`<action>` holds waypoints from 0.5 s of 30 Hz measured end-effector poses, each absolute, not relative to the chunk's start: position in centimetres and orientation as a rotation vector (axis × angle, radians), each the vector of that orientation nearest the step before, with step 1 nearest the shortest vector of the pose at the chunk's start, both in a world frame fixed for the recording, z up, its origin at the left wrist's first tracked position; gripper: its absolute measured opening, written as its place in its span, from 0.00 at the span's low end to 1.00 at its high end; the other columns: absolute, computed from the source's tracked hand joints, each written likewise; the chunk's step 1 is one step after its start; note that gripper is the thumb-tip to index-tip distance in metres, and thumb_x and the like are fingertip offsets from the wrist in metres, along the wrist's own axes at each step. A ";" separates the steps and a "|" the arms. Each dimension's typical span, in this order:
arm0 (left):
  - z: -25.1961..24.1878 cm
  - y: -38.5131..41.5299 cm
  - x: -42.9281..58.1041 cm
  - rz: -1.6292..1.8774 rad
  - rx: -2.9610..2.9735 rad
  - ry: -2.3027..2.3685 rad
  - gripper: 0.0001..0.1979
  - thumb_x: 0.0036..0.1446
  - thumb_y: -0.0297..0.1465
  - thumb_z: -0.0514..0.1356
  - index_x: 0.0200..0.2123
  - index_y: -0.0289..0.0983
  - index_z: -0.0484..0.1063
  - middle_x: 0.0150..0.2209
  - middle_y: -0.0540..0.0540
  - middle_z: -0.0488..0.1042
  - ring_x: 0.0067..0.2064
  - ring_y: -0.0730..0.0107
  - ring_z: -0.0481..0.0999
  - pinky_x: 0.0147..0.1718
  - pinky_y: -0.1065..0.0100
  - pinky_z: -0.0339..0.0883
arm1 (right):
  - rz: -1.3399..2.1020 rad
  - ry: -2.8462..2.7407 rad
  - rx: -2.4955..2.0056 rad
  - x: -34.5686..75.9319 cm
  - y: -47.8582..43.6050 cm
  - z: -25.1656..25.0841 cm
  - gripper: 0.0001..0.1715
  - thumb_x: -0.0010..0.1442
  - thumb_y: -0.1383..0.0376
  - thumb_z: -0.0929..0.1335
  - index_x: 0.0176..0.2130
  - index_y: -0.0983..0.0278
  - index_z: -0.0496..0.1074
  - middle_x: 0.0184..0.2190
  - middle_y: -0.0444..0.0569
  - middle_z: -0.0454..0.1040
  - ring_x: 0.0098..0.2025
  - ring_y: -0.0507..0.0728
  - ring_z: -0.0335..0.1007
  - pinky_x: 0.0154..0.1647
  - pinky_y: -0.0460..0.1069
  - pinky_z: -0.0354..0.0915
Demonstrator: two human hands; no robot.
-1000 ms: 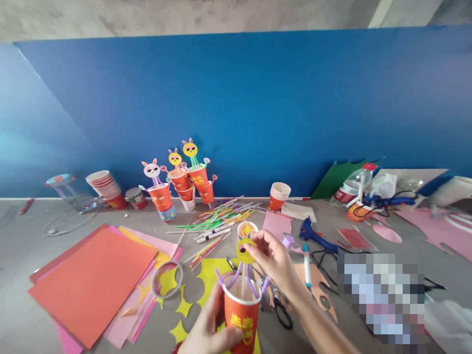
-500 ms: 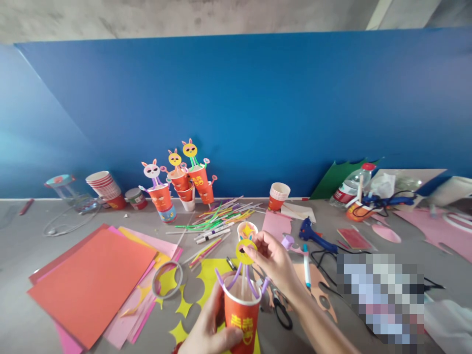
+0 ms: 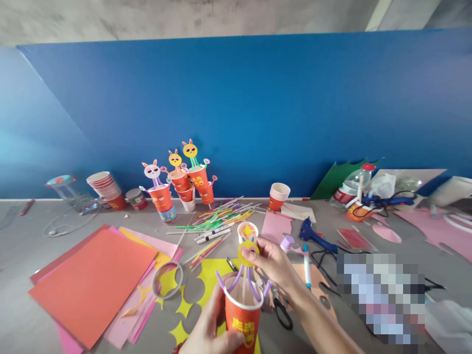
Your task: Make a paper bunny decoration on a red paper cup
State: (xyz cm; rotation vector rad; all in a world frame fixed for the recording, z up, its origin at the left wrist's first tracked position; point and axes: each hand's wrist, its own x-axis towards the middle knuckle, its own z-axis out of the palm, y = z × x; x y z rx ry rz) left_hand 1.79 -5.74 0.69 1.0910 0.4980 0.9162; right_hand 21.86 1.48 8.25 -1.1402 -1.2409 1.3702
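In the curled left hand [image 3: 209, 325]: one red paper cup [image 3: 241, 310] with purple straws [image 3: 236, 280]. Above it, the right hand [image 3: 279, 268] pinches one yellow paper disc [image 3: 243, 259].

the left hand [image 3: 210, 327] comes in at the bottom edge in a curled grip, thumb [image 3: 233, 339] across the front, fingers [image 3: 218, 301] wrapping round. the right hand [image 3: 273, 263] sits higher, thumb and fingertips in a pinch, its bare forearm [image 3: 320, 317] slanting up from the lower right.
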 end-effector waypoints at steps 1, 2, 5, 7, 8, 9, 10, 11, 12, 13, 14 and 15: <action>0.6 -5.8 1.7 0.910 1.093 0.501 0.47 0.53 0.40 0.69 0.70 0.42 0.50 0.70 0.36 0.53 0.70 0.37 0.51 0.66 0.45 0.48 | 1.375 -1.239 -1.137 21.9 1.5 8.3 0.25 0.48 0.49 0.77 0.27 0.63 0.67 0.22 0.38 0.60 0.24 0.49 0.55 0.25 0.44 0.54; 0.6 -5.8 1.7 0.907 1.095 0.503 0.46 0.53 0.40 0.69 0.70 0.42 0.50 0.70 0.37 0.53 0.70 0.37 0.51 0.66 0.45 0.48 | 1.380 -1.237 -1.131 21.9 1.4 8.4 0.25 0.48 0.49 0.77 0.27 0.63 0.67 0.22 0.38 0.61 0.24 0.49 0.55 0.25 0.44 0.54; 0.6 -5.8 1.6 0.913 1.112 0.503 0.45 0.54 0.40 0.69 0.70 0.42 0.51 0.70 0.37 0.53 0.69 0.37 0.52 0.66 0.45 0.49 | 1.396 -1.242 -1.124 21.9 1.3 8.6 0.23 0.49 0.49 0.77 0.30 0.64 0.70 0.24 0.40 0.64 0.25 0.50 0.58 0.25 0.44 0.56; 0.7 -5.8 1.7 0.910 1.123 0.507 0.46 0.54 0.41 0.68 0.70 0.41 0.51 0.70 0.36 0.53 0.69 0.37 0.52 0.66 0.45 0.49 | 1.416 -1.258 -1.114 21.9 1.2 8.8 0.23 0.50 0.49 0.76 0.35 0.64 0.72 0.27 0.42 0.69 0.27 0.51 0.62 0.25 0.44 0.57; 0.8 -5.8 1.7 0.904 1.125 0.512 0.46 0.54 0.41 0.68 0.70 0.41 0.51 0.70 0.36 0.54 0.69 0.37 0.52 0.66 0.45 0.49 | 1.422 -1.264 -1.111 21.9 1.2 8.8 0.23 0.51 0.49 0.76 0.35 0.64 0.72 0.28 0.43 0.71 0.27 0.52 0.63 0.26 0.45 0.58; 0.9 -5.7 1.7 0.896 1.124 0.516 0.46 0.54 0.41 0.69 0.70 0.41 0.51 0.70 0.36 0.54 0.69 0.37 0.52 0.66 0.45 0.49 | 1.419 -1.267 -1.113 21.8 1.2 8.9 0.23 0.51 0.48 0.75 0.35 0.64 0.72 0.28 0.44 0.72 0.27 0.52 0.64 0.26 0.45 0.58; 1.1 -5.7 1.8 0.888 1.122 0.516 0.46 0.53 0.41 0.69 0.70 0.41 0.51 0.70 0.36 0.54 0.69 0.37 0.53 0.66 0.45 0.49 | 1.406 -1.267 -1.119 21.8 1.1 9.0 0.23 0.51 0.48 0.75 0.32 0.64 0.71 0.26 0.43 0.71 0.26 0.51 0.63 0.26 0.45 0.58; 1.2 -5.7 1.8 0.881 1.118 0.514 0.46 0.53 0.41 0.69 0.70 0.41 0.51 0.70 0.36 0.54 0.69 0.37 0.53 0.66 0.45 0.49 | 1.388 -1.264 -1.125 21.7 1.1 9.0 0.23 0.50 0.48 0.75 0.29 0.64 0.70 0.24 0.42 0.69 0.25 0.51 0.62 0.25 0.45 0.58; 1.3 -5.7 1.8 0.877 1.115 0.510 0.46 0.53 0.41 0.69 0.70 0.41 0.52 0.70 0.36 0.55 0.69 0.37 0.52 0.66 0.45 0.48 | 1.372 -1.262 -1.128 21.6 1.1 9.1 0.23 0.50 0.49 0.75 0.27 0.64 0.69 0.22 0.41 0.68 0.24 0.51 0.61 0.25 0.45 0.57; 1.4 -5.6 1.8 0.876 1.113 0.505 0.45 0.53 0.40 0.69 0.70 0.42 0.52 0.70 0.37 0.54 0.69 0.37 0.52 0.66 0.45 0.48 | 1.360 -1.262 -1.127 21.6 1.1 9.2 0.23 0.49 0.49 0.75 0.26 0.64 0.69 0.22 0.41 0.67 0.24 0.50 0.60 0.25 0.45 0.57; 1.4 -5.6 1.8 0.878 1.114 0.499 0.45 0.53 0.40 0.69 0.69 0.42 0.52 0.70 0.37 0.54 0.69 0.37 0.52 0.66 0.45 0.47 | 1.354 -1.264 -1.123 21.5 1.1 9.3 0.23 0.49 0.49 0.75 0.27 0.64 0.69 0.22 0.41 0.66 0.24 0.50 0.59 0.26 0.45 0.57; 1.5 -5.6 1.8 0.882 1.115 0.494 0.45 0.53 0.40 0.69 0.69 0.42 0.52 0.70 0.37 0.54 0.69 0.37 0.53 0.66 0.45 0.47 | 1.350 -1.269 -1.119 21.5 1.1 9.4 0.23 0.49 0.49 0.75 0.27 0.64 0.69 0.22 0.41 0.66 0.24 0.51 0.59 0.26 0.45 0.57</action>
